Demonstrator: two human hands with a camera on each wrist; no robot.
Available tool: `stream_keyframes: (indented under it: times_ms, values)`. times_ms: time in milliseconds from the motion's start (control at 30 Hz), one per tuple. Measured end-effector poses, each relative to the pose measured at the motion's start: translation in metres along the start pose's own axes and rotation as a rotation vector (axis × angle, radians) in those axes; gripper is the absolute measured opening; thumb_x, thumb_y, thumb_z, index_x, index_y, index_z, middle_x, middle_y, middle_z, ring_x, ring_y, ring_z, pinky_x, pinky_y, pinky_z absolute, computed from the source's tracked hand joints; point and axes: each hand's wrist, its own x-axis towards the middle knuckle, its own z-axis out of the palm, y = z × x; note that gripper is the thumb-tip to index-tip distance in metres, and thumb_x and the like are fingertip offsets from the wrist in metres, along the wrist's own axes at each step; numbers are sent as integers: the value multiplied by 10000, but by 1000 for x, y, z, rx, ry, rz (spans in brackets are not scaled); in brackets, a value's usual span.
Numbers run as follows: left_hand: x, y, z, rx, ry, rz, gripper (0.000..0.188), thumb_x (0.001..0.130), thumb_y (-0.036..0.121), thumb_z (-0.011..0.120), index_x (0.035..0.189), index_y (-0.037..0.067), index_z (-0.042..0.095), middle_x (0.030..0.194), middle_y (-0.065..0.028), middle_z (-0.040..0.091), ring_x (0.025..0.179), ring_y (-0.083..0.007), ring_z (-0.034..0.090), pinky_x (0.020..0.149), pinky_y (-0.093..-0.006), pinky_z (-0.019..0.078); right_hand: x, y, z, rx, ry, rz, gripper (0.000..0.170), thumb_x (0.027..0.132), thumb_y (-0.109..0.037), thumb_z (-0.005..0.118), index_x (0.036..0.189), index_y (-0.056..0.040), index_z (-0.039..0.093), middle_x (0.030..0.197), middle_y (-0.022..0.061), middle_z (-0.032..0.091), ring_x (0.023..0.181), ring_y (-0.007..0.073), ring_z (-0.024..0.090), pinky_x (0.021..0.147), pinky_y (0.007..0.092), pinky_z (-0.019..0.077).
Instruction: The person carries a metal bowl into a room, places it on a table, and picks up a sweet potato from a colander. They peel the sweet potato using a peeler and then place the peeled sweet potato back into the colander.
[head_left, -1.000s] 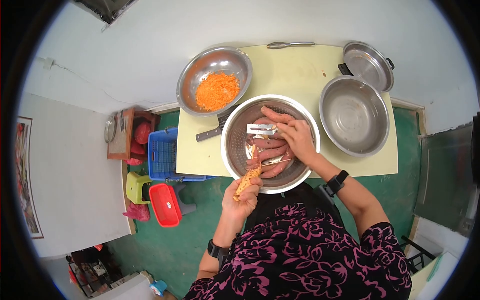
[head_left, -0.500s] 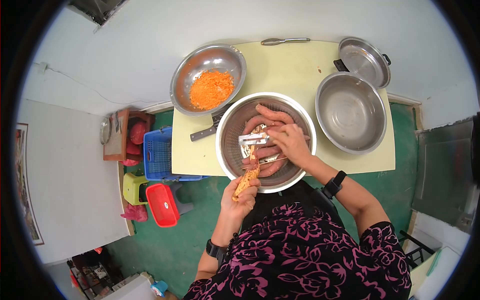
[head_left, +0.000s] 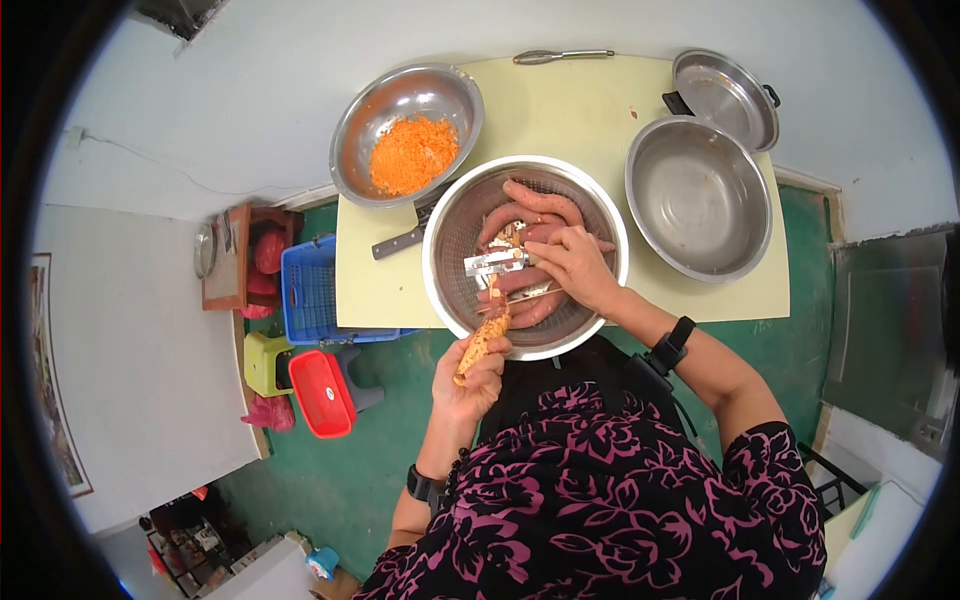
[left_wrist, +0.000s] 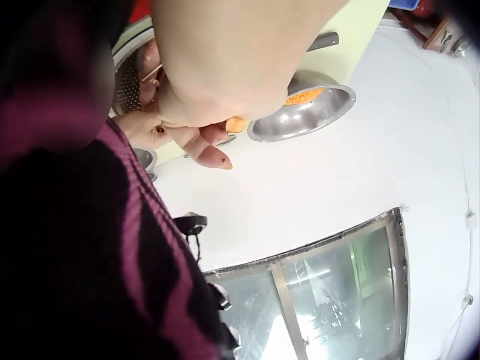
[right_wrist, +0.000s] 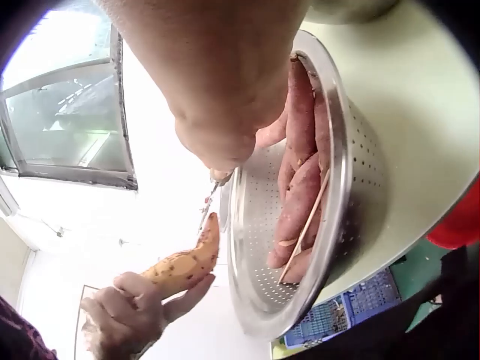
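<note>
The left hand [head_left: 466,385] grips the lower end of a partly peeled sweet potato [head_left: 485,343] at the near rim of a perforated metal basin [head_left: 436,290]. Its peeled part looks yellow-orange with dark specks in the right wrist view, where the left hand [right_wrist: 127,315] curls round it. Between its fingers the right hand [head_left: 575,265] pinches a metal peeler [head_left: 496,263], whose blade end is at the sweet potato's far tip. Unpeeled reddish sweet potatoes [right_wrist: 301,112] and a thin stick [right_wrist: 306,225] lie in the basin.
A steel bowl [head_left: 350,150] of orange shreds [head_left: 413,155] stands left, near a knife handle [head_left: 397,243]. On the right are a large steel basin [head_left: 700,200] and a pan [head_left: 725,100]. A whisk-like utensil [head_left: 563,57] lies at the table's back edge.
The peeler has moved left and towards the person, from over the basin's middle to the sweet potato's tip. The left hand keeps its grip. The head view has shifted slightly.
</note>
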Motion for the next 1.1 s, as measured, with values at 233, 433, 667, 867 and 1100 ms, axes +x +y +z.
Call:
stream_keyframes:
  times_ms: [233, 433, 667, 867, 1100]
  values:
    - [2, 0, 2, 28, -8, -3, 349, 916, 189, 286, 1185, -27, 335, 862, -118, 391, 494, -107, 368, 351, -211, 343, -7, -15, 9, 65, -30, -65, 264, 740, -137, 638, 1002, -162, 640, 857, 47, 514, 834, 243, 482, 743, 358, 392]
    - [2, -3, 6, 16, -14, 12, 298, 911, 176, 302, 1087, -64, 296, 858, -118, 368, 473, -118, 390, 347, -229, 364, -2, -4, 0, 21, -24, -54, 311, 733, -117, 638, 1040, -167, 632, 843, 32, 498, 833, 214, 476, 760, 333, 379]
    - [2, 0, 8, -13, -16, -5, 302, 906, 162, 302, 1103, -67, 289, 861, -121, 365, 477, -125, 393, 334, -223, 368, -2, 1, 1, -9, -16, -61, 304, 748, -119, 623, 1049, -159, 632, 854, 28, 501, 846, 210, 475, 770, 326, 388]
    - [3, 8, 3, -65, -30, -25, 309, 886, 131, 332, 1111, -71, 271, 838, -119, 369, 457, -127, 393, 311, -227, 372, 0, 8, 1, -7, -48, -13, 274, 752, -158, 631, 1024, -184, 643, 844, 38, 509, 850, 236, 486, 771, 363, 390]
    - [1, 12, 1, -69, -30, -49, 268, 887, 148, 320, 1050, -63, 290, 809, -118, 368, 441, -132, 397, 295, -231, 371, 4, 16, -5, -4, -101, -19, 253, 770, -191, 616, 1021, -176, 647, 858, 46, 514, 858, 251, 492, 785, 375, 393]
